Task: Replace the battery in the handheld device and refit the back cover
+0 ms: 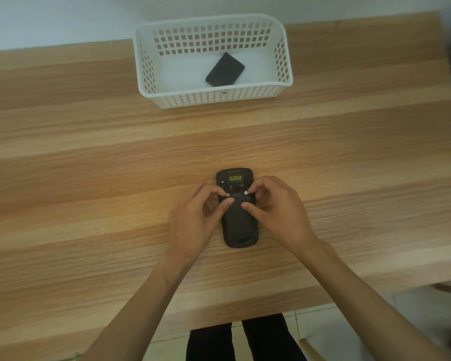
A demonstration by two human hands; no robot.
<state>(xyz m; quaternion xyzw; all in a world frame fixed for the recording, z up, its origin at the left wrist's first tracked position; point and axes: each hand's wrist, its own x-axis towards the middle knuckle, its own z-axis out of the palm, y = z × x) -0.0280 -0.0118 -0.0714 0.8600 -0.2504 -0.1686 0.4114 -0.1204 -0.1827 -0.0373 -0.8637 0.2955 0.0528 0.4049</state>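
A wood-grain counter [89, 157] fills most of the frame, its light and darker brown bands running from side to side. Along the top edge a pale, plain wall [63, 19] meets the counter's far side. At the lower right, past the counter's near edge, a light tiled floor [349, 332] shows, with part of a pale wooden chair frame [310, 347] on it. The light is soft and even, brightest near the counter's middle.

Table [89, 157] grained wood; basket [211, 99] white perforated plastic; device [238, 225] matt black.
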